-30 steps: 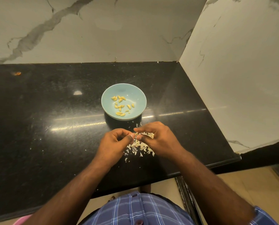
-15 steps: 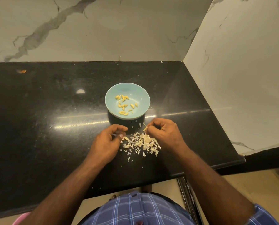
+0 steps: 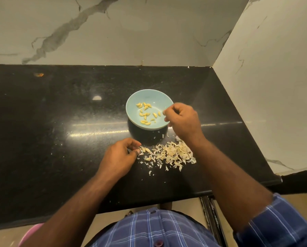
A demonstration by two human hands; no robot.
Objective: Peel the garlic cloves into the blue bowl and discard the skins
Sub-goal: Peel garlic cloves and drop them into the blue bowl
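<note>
Dropping peeled clove into blue bowl (image 3: 150,97), prob: right hand (image 3: 183,120) hovering over bowl rim, fingers curled, contents not visible. Left hand (image 3: 118,155) pinching clove w/ skin near bowl, at skins pile (image 3: 172,154) edge. Next: peeling that one.

peeled cloves (image 3: 145,114) in blue bowl (image 3: 159,98)

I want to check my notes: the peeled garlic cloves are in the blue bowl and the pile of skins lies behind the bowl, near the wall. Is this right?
Not quite. The head view shows the skins in front of the blue bowl, nearer the person; the cloves are in it.
</note>
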